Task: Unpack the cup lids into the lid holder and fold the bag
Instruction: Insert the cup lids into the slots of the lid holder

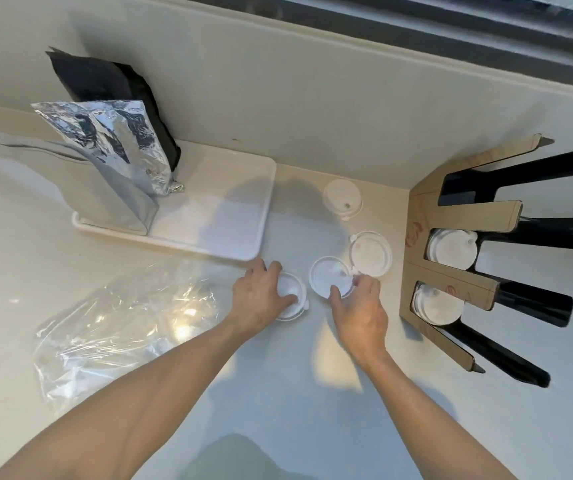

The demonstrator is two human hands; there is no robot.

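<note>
Two bare forearms reach in from 6 o'clock over a pale, glossy tabletop [278,393]. The left hand [259,299] lies over a round white plastic cup lid [292,299] at centre, its fingers curled round the rim. Just to the 3 o'clock side, the right hand [361,317] pinches a second white lid [330,277] between thumb and fingers; that lid is tipped up slightly, its hollow face toward the camera. Touching it at 2 o'clock lies a third white lid [371,252], flat, tab pointing to 10 o'clock. A fourth white lid [342,199] sits apart at 12 o'clock.

At 8 o'clock a crumpled clear plastic bag [122,327] lies flat, its long axis running 7 to 1 o'clock. At 3 o'clock stands a brown-and-black slotted lid holder [458,278], slots fanning toward 3 o'clock, two of them holding stacked white lids [451,249].

Farther, at 10 o'clock, a white rectangular tray [229,209] carries silver foil pouches [112,147] and a black pouch [98,81] against the cream wall [278,98]. A dark window frame [486,26] runs overhead.
</note>
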